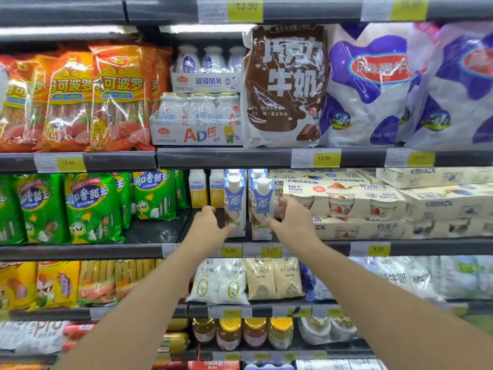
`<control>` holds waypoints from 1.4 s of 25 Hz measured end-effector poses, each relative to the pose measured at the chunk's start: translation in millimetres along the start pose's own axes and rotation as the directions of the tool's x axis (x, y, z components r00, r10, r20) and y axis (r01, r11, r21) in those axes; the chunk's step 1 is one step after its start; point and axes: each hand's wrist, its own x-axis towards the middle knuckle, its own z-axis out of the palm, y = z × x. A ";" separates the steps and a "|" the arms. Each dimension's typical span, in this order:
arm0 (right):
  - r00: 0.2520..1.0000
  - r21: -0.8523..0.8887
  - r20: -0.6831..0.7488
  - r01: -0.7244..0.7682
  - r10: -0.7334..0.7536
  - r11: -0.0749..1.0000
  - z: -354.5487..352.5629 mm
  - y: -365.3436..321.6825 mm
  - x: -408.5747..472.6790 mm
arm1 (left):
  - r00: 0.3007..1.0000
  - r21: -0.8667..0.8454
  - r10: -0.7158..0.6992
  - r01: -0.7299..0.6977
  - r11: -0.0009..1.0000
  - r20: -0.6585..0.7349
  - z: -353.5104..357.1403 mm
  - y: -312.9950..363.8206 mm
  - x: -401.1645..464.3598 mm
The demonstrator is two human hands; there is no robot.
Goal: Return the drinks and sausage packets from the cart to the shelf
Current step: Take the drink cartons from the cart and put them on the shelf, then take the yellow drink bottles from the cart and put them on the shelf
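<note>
Two blue-and-white drink cartons with white caps stand side by side at the front of the middle shelf (149, 248). My left hand (210, 222) is beside the left carton (234, 201). Its thumb touches the carton's lower front and its fingers are spread just off the left side. My right hand (292, 216) wraps the right carton (262, 198), thumb on the front, fingers on the right side. Green sausage packets (90, 206) stand to the left on the same shelf, orange sausage packets (117, 97) one shelf up. No cart is in view.
More cartons stand behind the two, with yellow-and-white cartons (197, 188) to their left. Cream yoghurt multipacks (346, 201) are stacked right against the right carton. A bare dark patch of shelf (157, 228) lies between the green packets and the cartons. Price tags line the shelf edges.
</note>
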 end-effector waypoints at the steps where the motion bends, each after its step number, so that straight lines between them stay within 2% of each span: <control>1: 0.999 -0.060 -0.010 0.033 -0.033 0.998 -5.8 2.1 -4.0 | 0.999 0.056 0.029 -0.029 0.998 0.015 -3.0 1.8 -9.0; 3: 0.996 -0.231 -0.014 0.077 -0.083 0.970 -25.1 13.5 -18.5 | 0.980 0.168 0.149 -0.171 0.971 0.135 -4.4 15.6 -33.1; 7: 0.999 -0.581 0.044 0.037 -0.014 0.813 -74.8 64.4 -48.7 | 0.840 0.348 0.312 -0.482 0.804 0.444 34.9 51.1 -58.4; 12: 0.976 -0.735 0.002 -0.145 0.216 0.663 -143.5 149.3 -109.5 | 0.686 0.385 0.407 -0.697 0.605 0.603 122.5 98.3 -73.1; 15: 0.950 -0.754 -0.065 -0.247 0.305 0.609 -191.9 195.7 -148.7 | 0.598 0.346 0.456 -0.780 0.522 0.659 176.0 136.8 -85.8; 21: 0.831 -0.741 -0.231 -0.487 0.506 0.461 -300.1 291.7 -240.2 | 0.384 0.190 0.532 -0.904 0.382 0.755 308.3 233.4 -143.9; 28: 0.603 -0.630 -0.409 -0.730 0.685 0.266 -429.8 402.9 -381.5 | 0.087 -0.029 0.515 -0.977 0.213 0.853 495.5 340.3 -277.6; 32: 0.489 -0.556 -0.431 -0.806 0.759 0.204 -472.3 454.3 -443.4 | -0.025 -0.123 0.498 -0.979 0.166 0.867 581.7 374.4 -347.5; 35: 0.436 -0.529 -0.434 -0.832 0.788 0.168 -483.0 491.7 -476.9 | -0.094 -0.168 0.465 -0.978 0.120 0.880 632.8 384.0 -387.8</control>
